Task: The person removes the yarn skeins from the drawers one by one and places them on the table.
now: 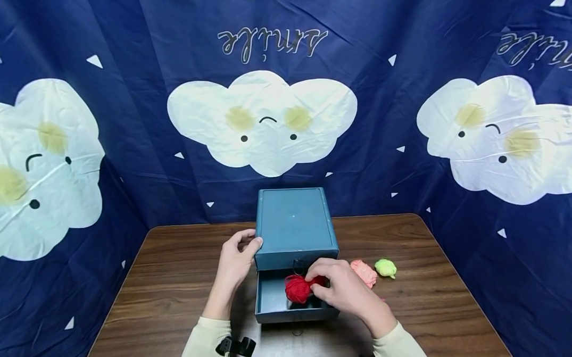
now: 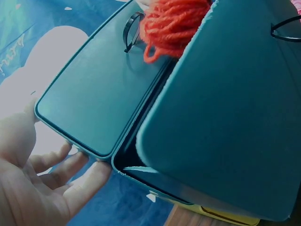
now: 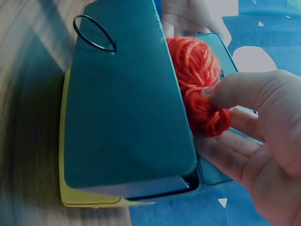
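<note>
A teal drawer box (image 1: 295, 220) stands on the table with its lower drawer (image 1: 297, 315) pulled out. My right hand (image 1: 341, 285) pinches a red yarn bundle (image 1: 298, 291) between thumb and fingers, over that open drawer. The yarn is tied in at the middle, as the right wrist view shows. My left hand (image 2: 51, 174) rests with fairly straight fingers along the left side of the box, near its front corner. A black ring handle (image 2: 129, 33) hangs on the upper drawer front, and another ring (image 3: 94, 33) on the pulled-out drawer.
To the right of the box lie a pink yarn bundle (image 1: 364, 273) and a lime green one (image 1: 386, 268) on the wooden table (image 1: 176, 290). A yellow part (image 3: 89, 197) shows under the pulled-out drawer. A blue cloud-print curtain (image 1: 210, 198) surrounds the table's back and sides.
</note>
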The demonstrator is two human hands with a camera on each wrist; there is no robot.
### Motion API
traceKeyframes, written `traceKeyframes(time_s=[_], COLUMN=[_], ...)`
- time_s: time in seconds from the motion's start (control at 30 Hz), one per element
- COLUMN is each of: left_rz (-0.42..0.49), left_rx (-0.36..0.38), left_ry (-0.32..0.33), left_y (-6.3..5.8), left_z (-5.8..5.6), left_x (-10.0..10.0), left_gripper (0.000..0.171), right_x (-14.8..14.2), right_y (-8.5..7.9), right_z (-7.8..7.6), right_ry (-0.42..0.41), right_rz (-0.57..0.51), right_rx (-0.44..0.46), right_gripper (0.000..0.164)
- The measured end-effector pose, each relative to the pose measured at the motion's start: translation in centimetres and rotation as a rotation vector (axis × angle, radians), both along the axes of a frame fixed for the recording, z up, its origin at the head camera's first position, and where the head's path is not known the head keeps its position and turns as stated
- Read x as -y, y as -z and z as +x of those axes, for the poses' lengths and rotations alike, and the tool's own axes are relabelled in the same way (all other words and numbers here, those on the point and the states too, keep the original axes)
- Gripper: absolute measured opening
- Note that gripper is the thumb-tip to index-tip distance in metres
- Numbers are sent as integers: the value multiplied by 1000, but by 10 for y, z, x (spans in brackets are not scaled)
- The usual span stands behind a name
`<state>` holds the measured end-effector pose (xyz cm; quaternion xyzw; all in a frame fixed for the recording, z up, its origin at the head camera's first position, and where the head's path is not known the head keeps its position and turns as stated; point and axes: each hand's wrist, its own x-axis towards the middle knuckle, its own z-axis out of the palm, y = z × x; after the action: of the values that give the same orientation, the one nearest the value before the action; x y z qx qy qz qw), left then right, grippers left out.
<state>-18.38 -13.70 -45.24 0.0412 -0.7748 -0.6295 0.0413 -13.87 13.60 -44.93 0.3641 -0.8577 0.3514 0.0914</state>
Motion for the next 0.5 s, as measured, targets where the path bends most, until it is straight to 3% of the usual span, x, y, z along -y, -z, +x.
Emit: traceKeyframes(time_s=[0.5], left_rz=[-7], left_rx=[20], left_ry=[11], left_y=[-2], left_z=[0], left_x=[1], left_gripper=[42], right_x=[-28], right_y=[-6], right_z=[12], right_ry=[71], right_rz=[-47], right_rx=[-48], right_gripper=[26])
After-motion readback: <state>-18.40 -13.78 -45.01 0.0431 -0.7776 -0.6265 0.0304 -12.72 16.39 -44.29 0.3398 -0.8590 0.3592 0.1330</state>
